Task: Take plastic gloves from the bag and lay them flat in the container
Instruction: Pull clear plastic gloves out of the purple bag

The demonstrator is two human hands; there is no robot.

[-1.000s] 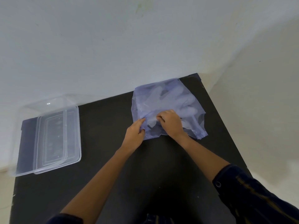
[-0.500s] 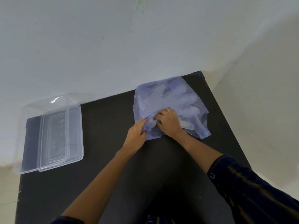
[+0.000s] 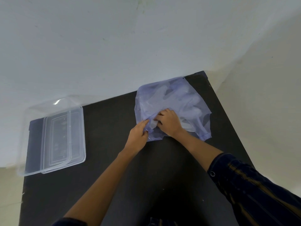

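Seen from the head camera, a person's two hands work at a thin, crinkled, bluish translucent bag [image 3: 172, 101] lying flat at the far right of a matte black counter [image 3: 114, 185], against a white wall [image 3: 114, 46]. The left hand [image 3: 138, 137] has its fingers pressed together, pinching the bag's near edge. The right hand [image 3: 169, 122] curls over the bag's mouth, fingers closed on a pale, filmy fold [image 3: 153, 125] that may be a glove. Milky gloves [image 3: 187, 98] show through the plastic, finger shapes pointing away. Well apart at the left, a clear, rigid, rectangular container [image 3: 53, 136] with rounded corners sits on the counter. A dark striped sleeve [image 3: 254, 185] covers the right forearm.
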